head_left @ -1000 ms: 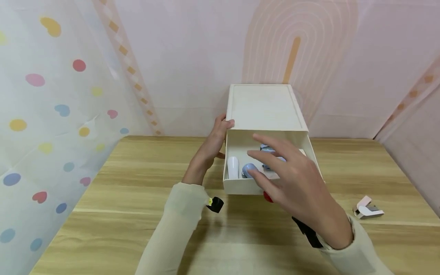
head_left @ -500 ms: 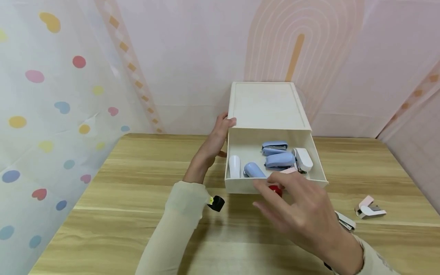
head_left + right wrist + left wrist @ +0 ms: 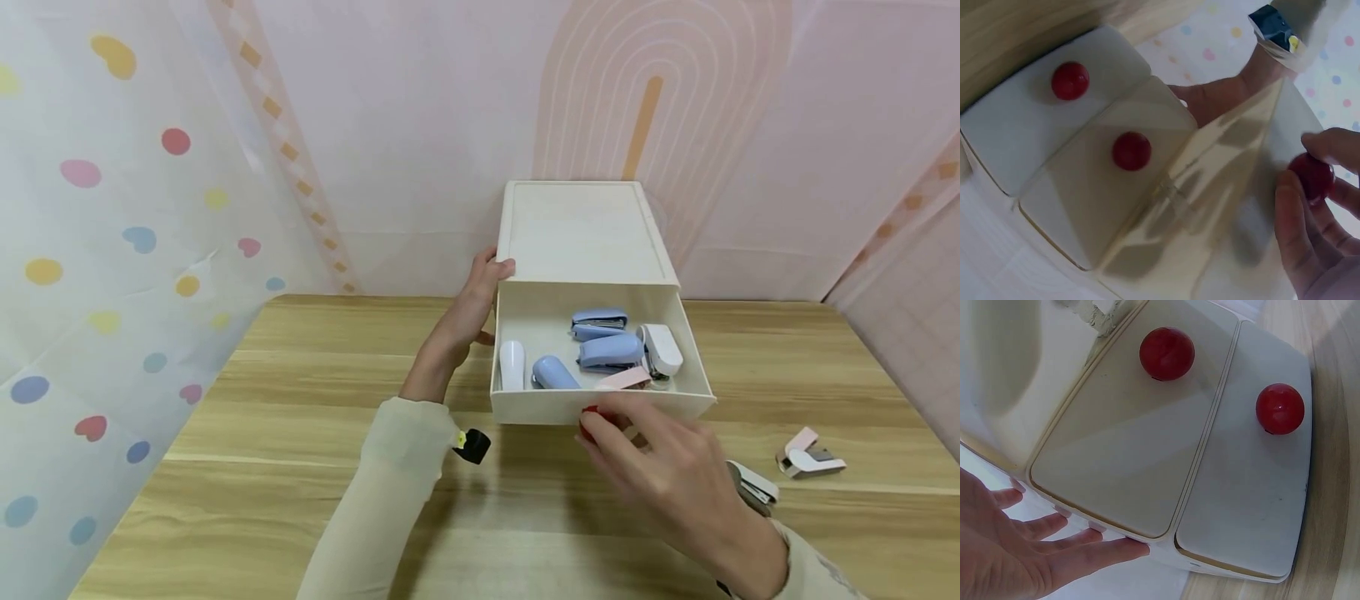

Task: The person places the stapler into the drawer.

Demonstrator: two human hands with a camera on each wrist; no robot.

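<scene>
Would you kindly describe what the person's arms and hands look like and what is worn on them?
Both hands are bare: the left hand and the right hand wear no gloves or rings that show. Each arm is covered to the wrist by a pale cream, soft-looking sleeve. A small black device with a yellow mark sits at the left wrist.

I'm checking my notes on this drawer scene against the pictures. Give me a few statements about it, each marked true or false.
1. The top drawer of the white drawer unit is pulled out. True.
2. The right hand pinches the drawer's red knob. True.
3. The open drawer holds only blue staplers. False: beside the blue staplers lie white ones and a pink one.
4. The left hand lies flat on the table, away from the unit. False: it rests against the unit's left side.
5. A pink stapler lies on the table to the right of the unit. True.
</scene>
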